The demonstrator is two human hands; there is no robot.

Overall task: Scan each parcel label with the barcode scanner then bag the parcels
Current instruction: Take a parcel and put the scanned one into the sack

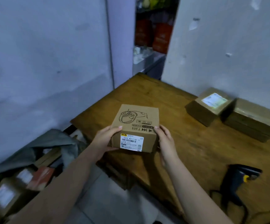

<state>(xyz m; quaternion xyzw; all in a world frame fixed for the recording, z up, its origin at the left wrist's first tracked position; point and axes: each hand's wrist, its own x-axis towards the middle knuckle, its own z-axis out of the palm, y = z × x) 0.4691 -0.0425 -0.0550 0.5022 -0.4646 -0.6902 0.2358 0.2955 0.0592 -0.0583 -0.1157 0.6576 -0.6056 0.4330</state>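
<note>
So the box is held up in both hands over the near-left corner of the tabletop, left hand wrapped around its left side with the thumb on the top edge, right hand flat against the right side, fingers pressed together, thumb tip on top too. The label sits on the face turned toward the person, so it's readable from where they stand. What matters here: the scanner lies on the tabletop down and to the right, near the front edge, well apart from the box but clearly on the right hand's side. I'd guess the right hand lets go and drops for it while the left keeps the box, or the box gets set down first. One-hand hold on a box that wide looks a bit sketchy. Two more parcels wait by the far right wall, and the bag with some boxes is down on the left, below the tabletop.
</note>
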